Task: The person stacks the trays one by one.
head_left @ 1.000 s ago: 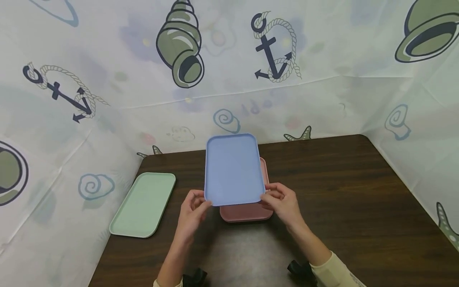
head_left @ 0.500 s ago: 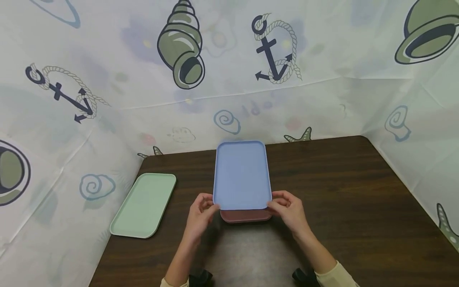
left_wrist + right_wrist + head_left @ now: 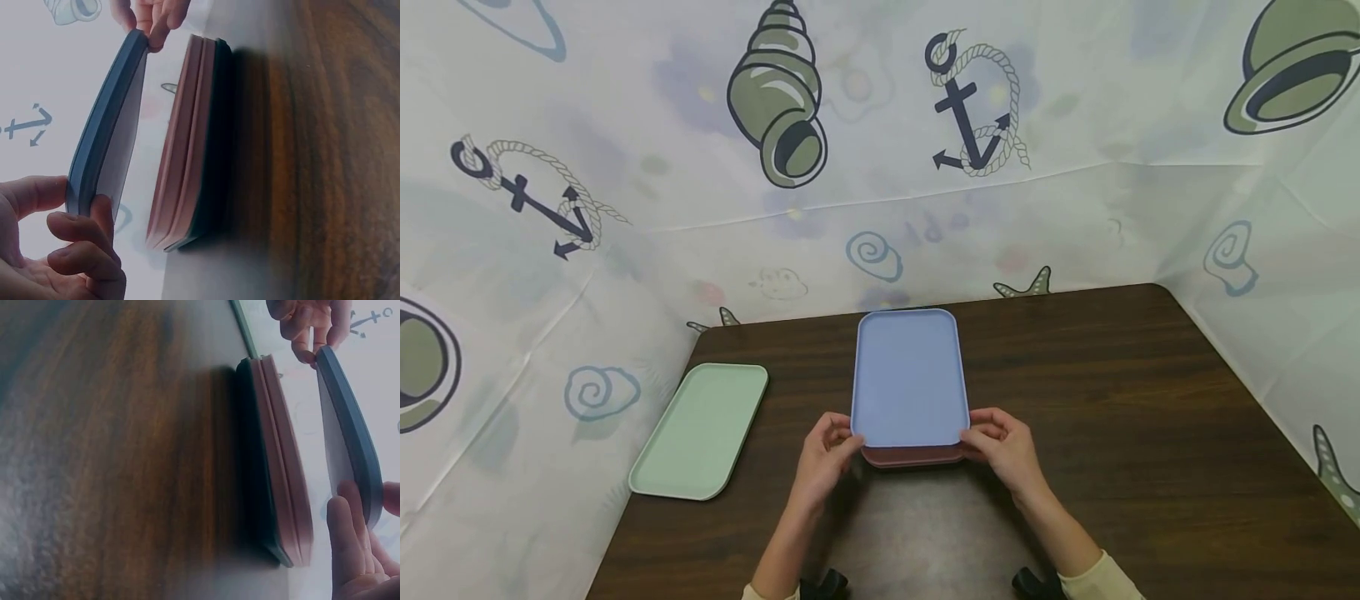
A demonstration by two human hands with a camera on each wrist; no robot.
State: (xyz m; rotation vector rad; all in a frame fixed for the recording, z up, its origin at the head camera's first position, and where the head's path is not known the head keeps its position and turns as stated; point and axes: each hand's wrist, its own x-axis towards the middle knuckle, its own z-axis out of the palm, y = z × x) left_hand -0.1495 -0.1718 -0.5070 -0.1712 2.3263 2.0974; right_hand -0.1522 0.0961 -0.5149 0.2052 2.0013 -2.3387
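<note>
Fingers and thumbs of your left hand [image 3: 822, 462] and right hand [image 3: 1006, 450] pinch a blue tray [image 3: 910, 379] near its close corners, just above stacked pink trays [image 3: 913, 457] toward the wooden table [image 3: 1135, 433]'s far edge; a pale green tray [image 3: 700, 431] lies at the left edge.

Left hand [image 3: 822, 460] low, just left of centre; right hand [image 3: 1006, 454] about level, right of centre. Both pinching: thumbs [image 3: 847, 447] on top, fingers [image 3: 86, 259] bent beneath. Left forearm [image 3: 792, 537] rises from bottom edge, leaning right; right forearm [image 3: 1058, 529] leans left, from lower right. Pale sleeves [image 3: 1101, 581] at bottom edge, hands and wrists bare of cloth.
</note>
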